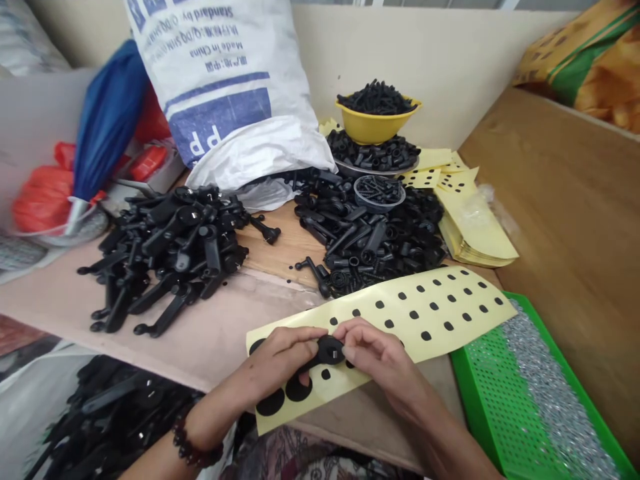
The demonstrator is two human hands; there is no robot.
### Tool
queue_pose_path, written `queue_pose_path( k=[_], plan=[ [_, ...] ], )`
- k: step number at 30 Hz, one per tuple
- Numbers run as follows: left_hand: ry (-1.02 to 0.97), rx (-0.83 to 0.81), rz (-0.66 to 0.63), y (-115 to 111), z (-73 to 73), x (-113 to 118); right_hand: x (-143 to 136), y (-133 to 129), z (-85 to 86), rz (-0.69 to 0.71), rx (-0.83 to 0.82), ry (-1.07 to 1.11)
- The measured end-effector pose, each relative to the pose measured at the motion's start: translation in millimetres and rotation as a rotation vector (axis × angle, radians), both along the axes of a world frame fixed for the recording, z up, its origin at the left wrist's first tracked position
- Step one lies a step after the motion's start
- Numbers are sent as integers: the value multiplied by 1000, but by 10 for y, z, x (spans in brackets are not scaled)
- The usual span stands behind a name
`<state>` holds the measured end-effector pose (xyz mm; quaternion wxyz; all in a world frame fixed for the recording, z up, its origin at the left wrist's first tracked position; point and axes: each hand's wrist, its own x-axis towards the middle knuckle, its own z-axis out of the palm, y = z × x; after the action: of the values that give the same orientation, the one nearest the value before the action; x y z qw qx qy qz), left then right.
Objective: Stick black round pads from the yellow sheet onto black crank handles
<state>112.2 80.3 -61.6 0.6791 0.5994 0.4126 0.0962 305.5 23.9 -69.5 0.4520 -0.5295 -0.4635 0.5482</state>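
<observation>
At centre, the left hand gripped a black crank handle, the right hand pinching at its rim. Seemingly assembled handles lay at ten o'clock; many dots on the yellow sheet and loose parts at one o'clock looked unused.

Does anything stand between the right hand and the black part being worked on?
Nothing visible does: the right hand has its fingertips at the edge of the round end of the black part, whose other side the left hand holds. The yellow sheet lies beneath, not between.
</observation>
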Motion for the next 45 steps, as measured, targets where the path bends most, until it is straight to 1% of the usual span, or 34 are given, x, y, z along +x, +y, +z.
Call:
queue_pose_path(
  k=[4, 7, 13, 16, 19, 21, 23, 25, 27, 30, 32, 34, 35, 37, 40, 42, 45],
  plan=[
    [-19, -13, 21, 3, 4, 12, 1, -1, 3, 6, 22, -5],
    [-28, -14, 7, 9, 8, 22, 4, 3, 10, 13, 26, -11],
    [-46, 50, -15, 13, -17, 55, 5, 5, 17, 24, 71, -51],
    [-30, 69, 10, -9, -17, 88, -7, -11, -3, 23, 115, -130],
    [-50, 92, 51, -52, -29, 127, -19, -32, -6, 16, 172, -273],
    [-40, 150, 77, -83, -51, 145, -20, -45, 15, 21, 192, -369],
    [-17, 240, 93, -111, -74, 150, -13, -59, 43, 22, 187, -413],
    [1, 312, 106, -134, -86, 144, 2, -76, 59, 15, 154, -350],
    [-13, 314, 124, -154, -85, 130, 19, -97, 49, 3, 88, -177],
    [-81, 226, 177, -179, -72, 110, 35, -130, -21, -24, -72, 186],
    [-134, 127, 229, -194, -67, 100, 34, -141, -84, -85, -163, 399],
    [-167, 44, 272, -210, -65, 89, 20, -141, -127, -157, -192, 496],
    [-169, 20, 285, -218, -62, 83, 5, -138, -133, -174, -182, 491],
    [-166, 1, 295, -234, -47, 71, -43, -128, -109, -136, -122, 361],
    [-193, -13, 281, -262, 6, 43, -158, -111, -18, 36, 26, -12],
    [-212, -31, 272, -287, 48, 11, -241, -104, 35, 120, 153, -235],
    [-220, -72, 312, -348, 69, -50, -350, -100, 54, 161, 338, -414]
  ],
)
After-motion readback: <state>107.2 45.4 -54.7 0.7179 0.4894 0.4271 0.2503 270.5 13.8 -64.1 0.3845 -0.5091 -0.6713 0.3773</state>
